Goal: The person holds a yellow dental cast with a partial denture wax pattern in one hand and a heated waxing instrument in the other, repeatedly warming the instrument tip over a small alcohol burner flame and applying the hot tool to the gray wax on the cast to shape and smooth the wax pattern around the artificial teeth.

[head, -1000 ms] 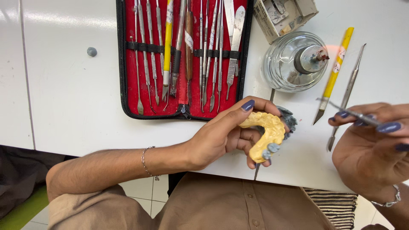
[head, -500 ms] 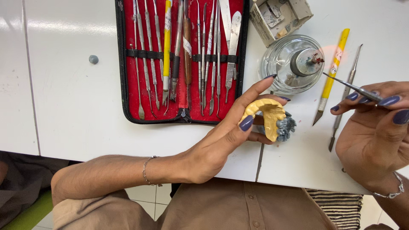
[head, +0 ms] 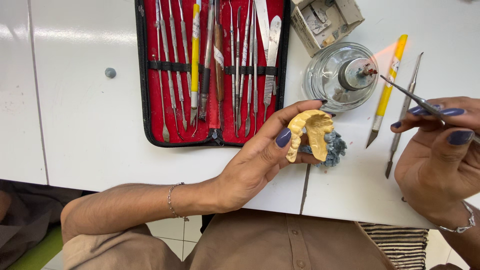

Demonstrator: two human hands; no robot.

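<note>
a small open cardboard box (head: 325, 20), off-white with dark printed panels, sits at the top edge of the white surface (head: 85, 125), just right of the red-lined tool case (head: 150, 100). small white paper labels (head: 218, 56) wrap a few tool handles inside that case.

My left hand (head: 255, 162) reaches in from the lower left, forearm bare and laid nearly level, a thin bracelet at the wrist. The palm faces up and to the right, thumb raised with its painted nail toward me, the fingers curled underneath and closed round what they hold. My right hand (head: 440, 150) comes in from the lower right corner, wrist bent and carrying a bracelet too, the back of the hand turned partly toward me. Its thumb and fingers are drawn together at the top in a pinch, painted nails showing. The two hands sit apart, left lower than right's fingertips.
</note>
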